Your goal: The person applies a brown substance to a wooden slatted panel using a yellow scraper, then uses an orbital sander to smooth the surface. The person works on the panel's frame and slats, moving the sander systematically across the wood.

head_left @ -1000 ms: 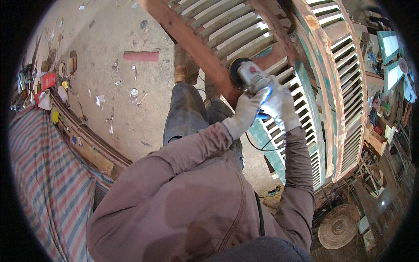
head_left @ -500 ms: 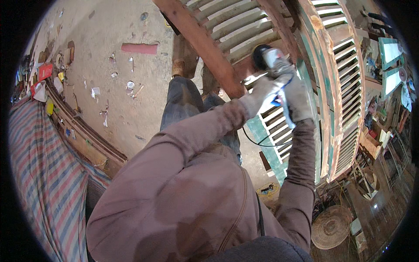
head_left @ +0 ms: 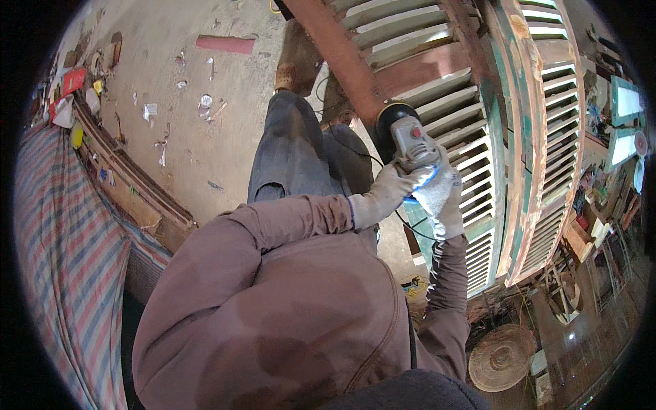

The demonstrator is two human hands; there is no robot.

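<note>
An angle grinder (head_left: 412, 142) with a grey body, a red button and a dark round disc is gripped in both gloved hands. My left hand (head_left: 391, 191) is closed round the near end of its body. My right hand (head_left: 439, 188) wraps the same body from the right side. The disc is at the reddish-brown side rail (head_left: 342, 58) of a louvred wooden shutter (head_left: 447, 102); whether it touches the wood I cannot tell. A dark cord (head_left: 418, 231) hangs from below the hands.
More louvred shutters (head_left: 540, 157) with patchy green and bare wood stand on edge at the right. A red-brown strip (head_left: 225, 44) and scraps lie on the floor at the left, near a striped cloth (head_left: 68, 273). A round woven basket (head_left: 502, 357) sits at the lower right.
Both hands have drawn the grinder back toward my body and slightly left, from over the slats to the shutter's side rail. The grip stays on the tool. The view has shifted a little.
</note>
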